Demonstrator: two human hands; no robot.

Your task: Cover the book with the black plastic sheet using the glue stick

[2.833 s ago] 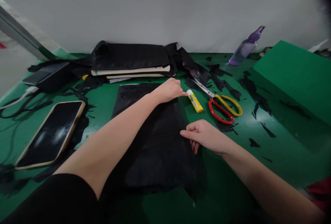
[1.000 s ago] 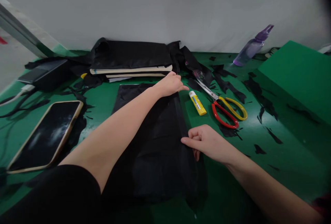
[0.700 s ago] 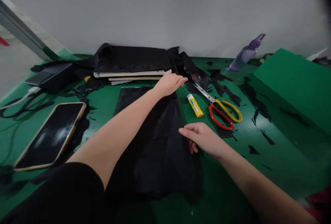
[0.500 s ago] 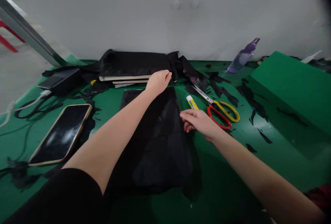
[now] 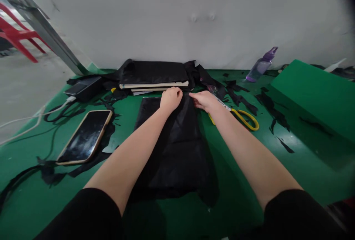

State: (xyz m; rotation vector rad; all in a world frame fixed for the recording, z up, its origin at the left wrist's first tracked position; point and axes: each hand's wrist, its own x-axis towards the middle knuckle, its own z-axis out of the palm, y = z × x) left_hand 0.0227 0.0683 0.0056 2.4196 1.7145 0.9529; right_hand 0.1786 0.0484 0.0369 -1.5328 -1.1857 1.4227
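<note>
Moving up from the fabric's right edge, my right hand (image 5: 203,100) now joins my left hand (image 5: 170,98) at the far edge of the black fabric sheet (image 5: 177,147) on the tabletop (image 5: 277,166), both pinching it.

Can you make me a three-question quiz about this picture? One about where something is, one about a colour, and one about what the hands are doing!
1. Where is the phone?
A. Left of the black cloth
B. On the green block
C. Under the scissors

2. What colour is the spray bottle by the wall?
A. Red
B. Purple
C. Orange

3. What are the two hands doing?
A. Cutting with the scissors
B. Holding the phone
C. Touching the far end of the black cloth

Answers: 1 A, the phone lies on the green table left of the black cloth. 2 B, its body and cap are purple. 3 C, the left hand and right hand are on the cloth's far edge; the scissors lie untouched.
</note>
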